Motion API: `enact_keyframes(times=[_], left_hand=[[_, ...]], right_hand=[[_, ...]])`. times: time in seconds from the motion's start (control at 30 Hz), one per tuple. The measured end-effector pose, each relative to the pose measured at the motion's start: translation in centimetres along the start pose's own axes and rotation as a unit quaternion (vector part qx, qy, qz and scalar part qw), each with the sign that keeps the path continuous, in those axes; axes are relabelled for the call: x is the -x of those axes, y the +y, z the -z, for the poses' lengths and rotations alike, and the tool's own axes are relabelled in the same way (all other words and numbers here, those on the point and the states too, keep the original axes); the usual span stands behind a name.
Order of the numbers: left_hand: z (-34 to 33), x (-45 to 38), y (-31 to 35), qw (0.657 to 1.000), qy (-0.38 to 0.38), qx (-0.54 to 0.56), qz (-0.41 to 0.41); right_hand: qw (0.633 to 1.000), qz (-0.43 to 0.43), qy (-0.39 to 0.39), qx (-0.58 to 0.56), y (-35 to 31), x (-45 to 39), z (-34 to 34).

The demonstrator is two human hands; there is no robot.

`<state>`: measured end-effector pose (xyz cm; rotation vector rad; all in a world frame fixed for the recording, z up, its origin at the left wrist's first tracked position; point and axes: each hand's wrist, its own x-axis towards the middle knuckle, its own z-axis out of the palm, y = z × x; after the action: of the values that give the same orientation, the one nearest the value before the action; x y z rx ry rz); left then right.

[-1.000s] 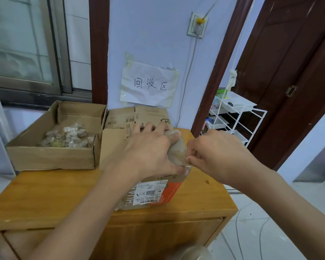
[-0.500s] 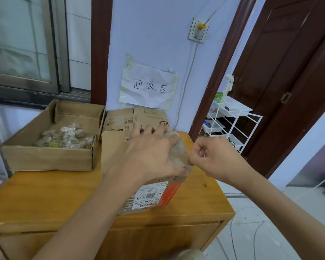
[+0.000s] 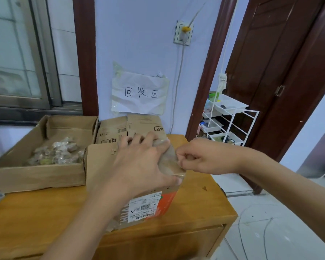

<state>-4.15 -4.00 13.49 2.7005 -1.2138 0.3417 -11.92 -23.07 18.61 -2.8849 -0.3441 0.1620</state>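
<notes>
A cardboard parcel box (image 3: 101, 166) with a white shipping label (image 3: 144, 208) and an orange side stands on the wooden cabinet (image 3: 36, 218). My left hand (image 3: 141, 164) lies flat on the box top, fingers spread, pressing it down. My right hand (image 3: 199, 156) is curled at the box's right top edge and pinches the end of a strip of clear packing tape (image 3: 170, 161) stuck along the top.
An open cardboard tray (image 3: 36, 177) with several crumpled tape wads sits at the left. Flattened boxes (image 3: 131, 126) lean on the wall under a paper sign (image 3: 139, 92). A white wire rack (image 3: 231, 121) stands by the dark door at right.
My right hand has closed its fingers on the tape end at the box's edge. The left hand stays pressed on the box top. The view has shifted slightly.
</notes>
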Motion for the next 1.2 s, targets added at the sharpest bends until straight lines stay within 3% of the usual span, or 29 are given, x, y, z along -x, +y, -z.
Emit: enact_keyframes(times=[0.1, 0.17, 0.23, 0.3, 0.37, 0.43, 0.5, 0.53, 0.63, 0.7, 0.8, 0.87, 0.93, 1.03, 1.1, 1.13, 1.2], left_hand=[[0.0, 0.2, 0.0, 1.0, 0.007, 0.006, 0.002], [0.1, 0.3, -0.1, 1.0, 0.004, 0.01, 0.0], [0.0, 0.4, -0.2, 1.0, 0.0, 0.018, -0.007], [-0.1, 0.5, -0.2, 1.0, -0.002, 0.027, -0.009], [-0.1, 0.3, -0.3, 1.0, -0.004, 0.025, -0.01], [0.0, -0.1, -0.2, 1.0, 0.004, 0.021, -0.015], [0.0, -0.4, -0.4, 1.0, 0.008, 0.023, -0.016], [-0.1, -0.5, -0.4, 1.0, 0.004, 0.02, -0.018], [-0.1, -0.7, -0.6, 1.0, -0.006, 0.014, -0.021], [-0.1, -0.7, -0.9, 1.0, -0.006, 0.012, -0.022], [-0.2, -0.5, -0.9, 1.0, -0.008, 0.002, -0.023], [-0.2, -0.4, -0.7, 1.0, -0.01, -0.002, -0.021], [-0.2, -0.5, -0.7, 1.0, -0.007, 0.003, -0.017], [-0.2, -0.7, -0.7, 1.0, -0.007, 0.012, -0.016], [-0.3, -0.7, -0.8, 1.0, -0.004, 0.012, -0.018], [-0.3, -0.7, -0.9, 1.0, -0.003, 0.015, -0.017], [-0.3, -0.9, -1.0, 1.0, -0.005, 0.025, -0.013]], right_hand=[[0.998, 0.004, 0.061, -0.012, -0.4, -0.2, -1.1], [0.989, -0.028, 0.094, -0.11, -0.2, 0.2, -2.0], [0.955, -0.064, 0.113, -0.268, -0.1, 0.9, -3.5], [0.898, -0.094, 0.165, -0.396, -0.2, 1.1, -5.9], [0.859, -0.098, 0.246, -0.438, -0.4, 0.9, -8.1], [0.901, -0.076, 0.296, -0.308, 0.1, 0.9, -8.4], [0.962, -0.068, 0.246, -0.094, 0.3, 1.1, -6.9], [0.975, -0.07, 0.209, -0.011, 0.1, 1.1, -5.9], [0.983, -0.057, 0.109, 0.133, -1.1, 0.3, -2.7], [0.988, -0.04, 0.059, 0.139, -1.4, -0.5, -1.4], [0.999, -0.027, 0.027, -0.029, 0.1, -0.8, -1.2], [0.973, -0.036, 0.042, -0.223, 1.5, -0.2, -2.5], [0.918, -0.038, 0.1, -0.382, 2.1, 0.4, -4.7], [0.802, -0.042, 0.217, -0.555, 1.2, 0.5, -8.9], [0.763, -0.061, 0.287, -0.576, 0.0, 0.4, -10.3], [0.77, -0.072, 0.313, -0.551, -0.5, 0.2, -10.3], [0.822, -0.079, 0.342, -0.449, -0.9, -0.1, -9.3]])
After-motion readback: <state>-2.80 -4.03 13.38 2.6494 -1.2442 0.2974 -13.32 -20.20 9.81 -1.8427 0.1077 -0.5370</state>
